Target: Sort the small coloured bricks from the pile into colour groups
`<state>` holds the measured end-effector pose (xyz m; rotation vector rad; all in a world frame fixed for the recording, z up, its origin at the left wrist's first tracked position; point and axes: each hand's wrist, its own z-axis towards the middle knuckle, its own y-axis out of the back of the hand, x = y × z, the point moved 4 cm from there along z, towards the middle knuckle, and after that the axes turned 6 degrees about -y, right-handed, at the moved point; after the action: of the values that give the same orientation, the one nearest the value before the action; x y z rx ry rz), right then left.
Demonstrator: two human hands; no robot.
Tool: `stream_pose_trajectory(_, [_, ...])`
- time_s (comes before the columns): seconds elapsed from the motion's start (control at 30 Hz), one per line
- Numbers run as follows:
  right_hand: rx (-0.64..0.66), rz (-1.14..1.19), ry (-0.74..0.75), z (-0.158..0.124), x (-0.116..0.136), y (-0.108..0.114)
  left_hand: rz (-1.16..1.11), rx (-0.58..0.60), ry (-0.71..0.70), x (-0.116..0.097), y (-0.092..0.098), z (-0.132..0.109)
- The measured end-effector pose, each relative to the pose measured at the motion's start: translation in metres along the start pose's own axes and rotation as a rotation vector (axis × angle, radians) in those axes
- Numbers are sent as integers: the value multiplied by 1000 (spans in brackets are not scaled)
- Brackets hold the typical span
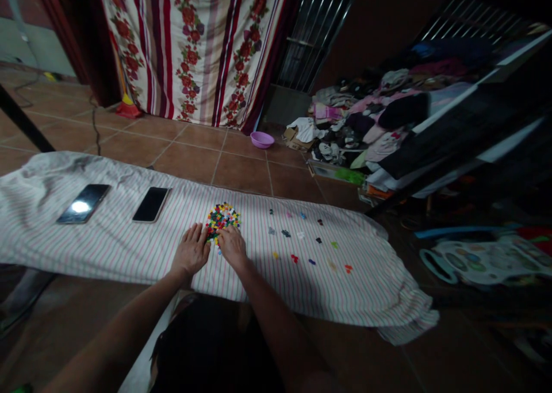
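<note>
A pile of tiny multicoloured pieces (223, 216) lies on the striped cloth (254, 278). My left hand (192, 249) rests flat at the pile's left edge, fingers extended and holding nothing. At the lower right of the pile, my right hand (232, 245) has its fingers bent down onto the pieces; whatever lies under its fingertips is too small to make out. Small groups sorted by colour sit to the right in rows, among them a red group (294, 258), a yellow one (276, 255), a blue one (303, 215) and an orange-red one (348, 269).
Two phones lie on the cloth at the left, one with a glare (83, 204) and one dark (150, 204). Beyond are a purple basin (262, 139) on the tiled floor, a floral curtain (207, 48) and a heap of clothes (366, 117).
</note>
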<state>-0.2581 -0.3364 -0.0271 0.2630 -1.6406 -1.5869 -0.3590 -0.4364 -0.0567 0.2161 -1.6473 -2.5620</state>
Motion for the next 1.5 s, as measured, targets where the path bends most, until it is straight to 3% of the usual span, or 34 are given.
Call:
stream_pose_trajectory(0.2, [180,-117,-38,12,10,10,-1,-14,12,0,0,0])
stream_pose_trajectory(0.77, [266,-202,-37,23,14,9,9,-38,10,-1,1,0])
stream_pose_trajectory(1.03, [147,-50,-28,20,7,13,-3,-38,14,0,-1,0])
stream_pose_trajectory(1.2, [115,191,-72,25,-6,10,-10,-44,13,-1,0,0])
stream_pose_trajectory(1.33, [50,335,-127,32,-21,12,-6,-51,6,-1,0,0])
stream_pose_trajectory(1.5, [-27,340,-192,42,-56,23,-6,-53,9,0,0,-1])
